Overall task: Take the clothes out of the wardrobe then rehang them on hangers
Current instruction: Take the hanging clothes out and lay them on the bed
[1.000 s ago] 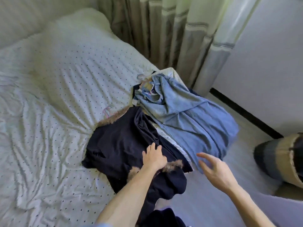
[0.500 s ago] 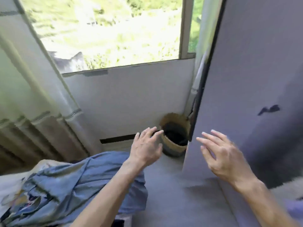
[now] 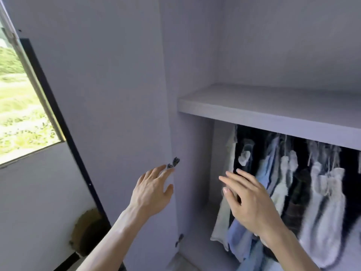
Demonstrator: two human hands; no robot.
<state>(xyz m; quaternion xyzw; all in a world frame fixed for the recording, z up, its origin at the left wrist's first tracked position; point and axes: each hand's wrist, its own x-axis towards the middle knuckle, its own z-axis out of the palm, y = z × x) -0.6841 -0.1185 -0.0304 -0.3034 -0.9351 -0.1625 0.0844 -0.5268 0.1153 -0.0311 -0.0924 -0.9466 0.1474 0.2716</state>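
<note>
Where the left fingers (image 3: 156,174) lie: straight and apart, holding nothing, tips at the upper hinge (image 3: 173,162); whether they touch it cannot be told.
Left hand (image 3: 151,192): palm toward the wardrobe door (image 3: 109,94), near its hinged edge.
Right fingers (image 3: 241,179): straight, slightly spread, gripping nothing, pointing to 11 o'clock.
Right hand (image 3: 252,208): inside the wardrobe opening, in front of the leftmost garments; contact cannot be told.
Clothes (image 3: 320,192): a blurred row hanging under the shelf (image 3: 273,112), from 2 to 5 o'clock of the right hand; pale, blue and dark pieces side by side.
Shelf edge: runs across at 12 to 2 o'clock above the right hand.
Open room: a strip of bare side wall between the two hands, left of the first garment.
Lower hinge (image 3: 179,239): at 5 o'clock of the left hand.
Door's free edge: a dark strip at 9 o'clock of the left hand; window (image 3: 21,106) beyond at 10 o'clock, woven basket (image 3: 86,231) at 8 o'clock, partly hidden by the door.
</note>
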